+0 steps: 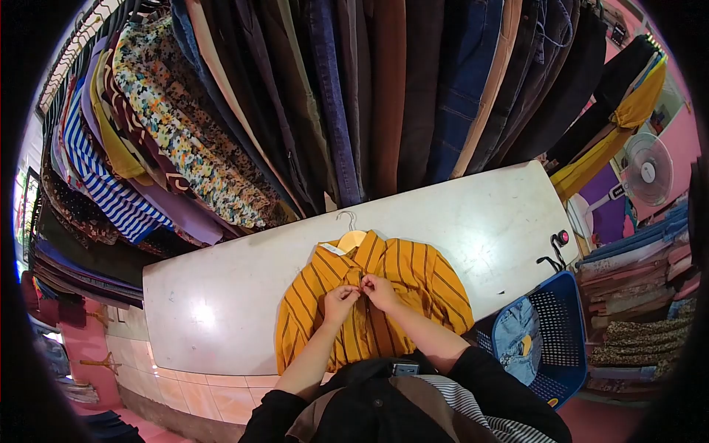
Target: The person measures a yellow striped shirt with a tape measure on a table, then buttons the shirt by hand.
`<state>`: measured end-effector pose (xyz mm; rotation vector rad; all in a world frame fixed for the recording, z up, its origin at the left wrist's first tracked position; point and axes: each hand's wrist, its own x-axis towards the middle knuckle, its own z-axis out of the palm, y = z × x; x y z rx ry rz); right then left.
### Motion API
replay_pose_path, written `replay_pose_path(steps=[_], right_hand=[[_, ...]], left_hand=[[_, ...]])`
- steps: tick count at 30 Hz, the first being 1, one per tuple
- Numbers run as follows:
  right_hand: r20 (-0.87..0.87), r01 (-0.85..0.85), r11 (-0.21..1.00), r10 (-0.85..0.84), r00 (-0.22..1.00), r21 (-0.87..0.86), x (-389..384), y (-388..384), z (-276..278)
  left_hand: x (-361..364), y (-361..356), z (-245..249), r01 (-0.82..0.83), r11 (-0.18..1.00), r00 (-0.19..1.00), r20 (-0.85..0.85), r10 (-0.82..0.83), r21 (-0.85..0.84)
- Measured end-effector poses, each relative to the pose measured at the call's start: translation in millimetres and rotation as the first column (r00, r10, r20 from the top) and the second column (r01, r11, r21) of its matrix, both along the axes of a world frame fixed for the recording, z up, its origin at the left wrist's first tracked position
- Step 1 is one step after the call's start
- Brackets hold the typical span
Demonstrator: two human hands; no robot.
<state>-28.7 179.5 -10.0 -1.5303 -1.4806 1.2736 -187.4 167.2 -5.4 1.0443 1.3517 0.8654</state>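
A mustard shirt with dark stripes (436, 284) lies on the white table (221, 295), on a wooden hanger (352, 240) whose metal hook points to the back. Both hands meet at the front opening, just below the collar. My left hand (341, 303) pinches the shirt's front edge with bent fingers. Close beside it on the right, my right hand (379, 292) pinches the other side of the opening. Any button between the fingertips is too small to make out. A white tag (332, 249) shows at the collar.
Trousers (399, 96) hang in a row behind the table, and patterned tops (177, 111) hang at the left. A blue basket (565, 325) holding denim stands at the table's right end. Black hooks (552, 258) lie near that edge. A fan (648, 172) stands farther right.
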Motion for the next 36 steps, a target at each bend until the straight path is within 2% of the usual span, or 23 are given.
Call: replay_pose_path(steps=[7, 10, 11, 15, 16, 19, 21, 22, 24, 25, 26, 27, 28, 30, 32, 34, 36], right_hand=[[-0.030, -0.005, 0.999, 0.003, 1.000, -0.054, 4.6, 4.5, 3.4], [0.017, -0.016, 0.996, 0.017, 1.000, -0.091, 4.1, 4.0, 14.9], [0.035, -0.027, 0.995, 0.030, 0.999, -0.097, 4.5, 5.4, 20.7], [0.090, 0.011, 0.999, -0.015, 0.996, 0.036, 3.1, 5.8, -2.4], [0.040, 0.025, 0.999, -0.027, 0.999, 0.040, 2.5, 4.6, -7.6], [-0.078, 0.053, 0.998, -0.050, 0.996, 0.044, 4.6, 3.3, -12.2], [-0.125, 0.048, 0.998, -0.043, 0.991, 0.037, 6.1, 2.1, -3.7], [-0.064, 0.038, 0.999, -0.037, 0.997, 0.008, 8.0, 1.9, 13.9], [0.054, 0.024, 0.998, -0.021, 0.998, -0.057, 17.0, -0.6, 47.1], [0.229, 0.040, 0.996, -0.058, 0.972, 0.082, 24.3, -3.4, 51.8], [0.389, 0.031, 0.975, -0.116, 0.914, 0.219, 34.9, -7.0, 54.3], [0.527, -0.005, 0.937, -0.192, 0.828, 0.349, 45.2, -9.9, 56.0], [0.621, -0.049, 0.945, -0.174, 0.764, 0.324, 54.8, -12.5, 57.6], [0.784, -0.125, 0.959, -0.129, 0.607, 0.255, 71.9, -18.9, 57.9], [0.791, -0.197, 0.955, -0.060, 0.609, 0.224, 84.4, -17.9, 44.3], [0.801, -0.239, 0.953, -0.005, 0.599, 0.184, 88.7, -10.6, 43.3], [0.801, -0.248, 0.944, -0.028, 0.598, 0.218, 92.9, 5.5, 39.5]], left_hand=[[4.1, 2.0, 7.5, 0.011, 1.000, 0.995, -0.096, -0.010, 0.007], [7.4, 1.2, 13.3, 0.015, 0.999, 0.964, -0.265, -0.005, 0.037], [9.2, 2.3, 16.0, 0.023, 0.998, 0.961, -0.275, -0.007, 0.054], [12.1, 1.3, 23.7, 0.047, 0.994, 0.946, -0.323, -0.013, 0.096], [12.2, 0.7, 24.4, 0.051, 0.993, 0.943, -0.334, -0.014, 0.103], [4.8, 7.5, 1.5, 0.023, 0.981, 0.999, 0.050, -0.013, -0.193], [1.5, 7.7, -7.8, 0.028, 0.975, 0.989, 0.146, 0.004, -0.220], [0.2, 8.3, -5.2, 0.032, 0.971, 0.981, 0.192, 0.014, -0.235], [-4.7, 5.1, 14.4, 0.064, 0.997, 0.992, -0.104, -0.068, -0.043], [-7.4, 2.3, 30.8, 0.100, 0.994, 0.963, -0.254, -0.084, 0.049], [-11.8, -2.6, 46.2, 0.148, 0.980, 0.862, -0.503, -0.062, 0.131], [-16.9, -7.3, 61.6, 0.214, 0.957, 0.702, -0.712, -0.011, 0.196], [-20.9, -8.4, 68.2, 0.294, 0.926, 0.496, -0.866, 0.066, 0.239], [-29.0, -15.8, 54.2, 0.381, 0.916, 0.413, -0.909, -0.050, 0.123], [-36.8, -21.2, 32.0, 0.430, 0.903, 0.362, -0.915, -0.177, -0.004], [-36.9, -12.6, 29.1, 0.442, 0.897, 0.349, -0.922, -0.165, 0.006], [-36.5, 1.3, 27.0, 0.459, 0.889, 0.345, -0.924, -0.163, 0.015]])
